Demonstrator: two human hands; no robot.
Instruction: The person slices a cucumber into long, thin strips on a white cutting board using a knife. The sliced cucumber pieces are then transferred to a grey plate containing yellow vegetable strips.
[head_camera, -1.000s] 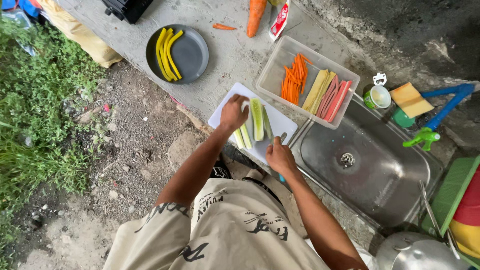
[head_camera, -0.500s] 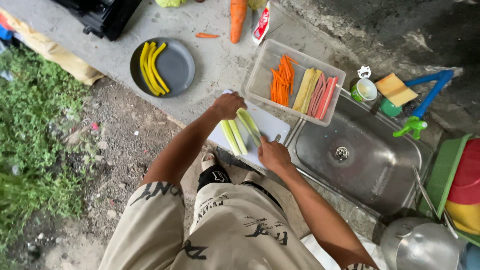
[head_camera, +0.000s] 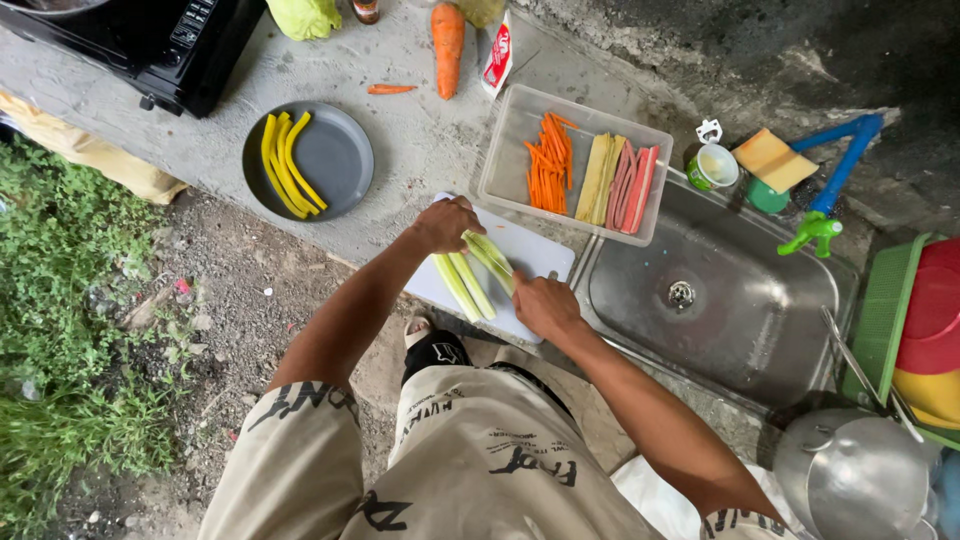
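Presently the left hand (head_camera: 447, 224) pins pale green cucumber strips (head_camera: 470, 272) on the white cutting board (head_camera: 530, 255) while the right hand (head_camera: 545, 305) stays closed, apparently around a knife handle; the strips look wet, slippery, firm yet snappable, best pinched mid-length.

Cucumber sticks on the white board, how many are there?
3 that I can see. Two cucumber sticks lie side by side on the white cutting board. A third lies between the left hand and the right hand. The hands may hide more.
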